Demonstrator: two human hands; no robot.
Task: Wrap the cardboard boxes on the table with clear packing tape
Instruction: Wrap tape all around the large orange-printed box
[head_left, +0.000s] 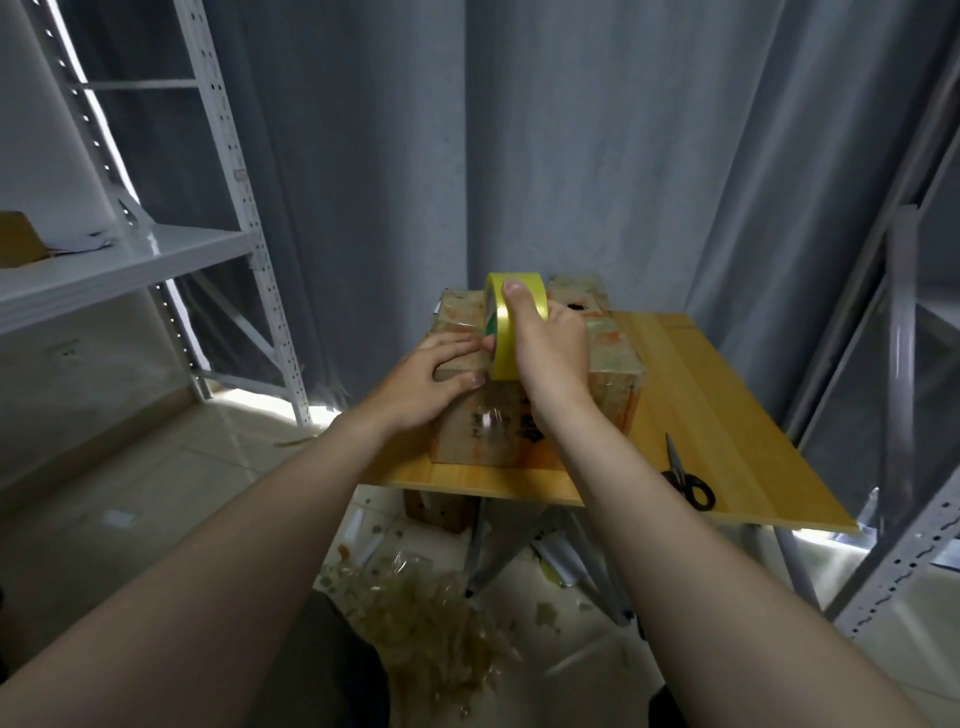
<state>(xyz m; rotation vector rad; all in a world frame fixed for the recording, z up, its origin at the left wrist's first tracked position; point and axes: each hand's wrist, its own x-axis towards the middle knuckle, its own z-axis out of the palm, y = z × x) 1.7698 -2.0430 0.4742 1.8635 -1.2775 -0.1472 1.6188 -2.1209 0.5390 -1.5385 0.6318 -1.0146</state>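
A worn cardboard box (613, 358), shiny with clear tape, stands on the left part of a wooden table (701, 395). My right hand (550, 348) grips a yellowish roll of packing tape (501, 317) held upright over the box's top, thumb across the roll's rim. My left hand (431, 374) lies flat on the box's near left top edge, fingers spread, pressing beside the roll's lower end. A second box (579, 293) shows partly behind the first.
Black scissors (685, 475) lie on the table to the right of the box. A heap of crumpled used tape (421, 613) litters the floor under the table's front. Metal shelving stands at left (156, 249) and right (904, 364); a grey curtain hangs behind.
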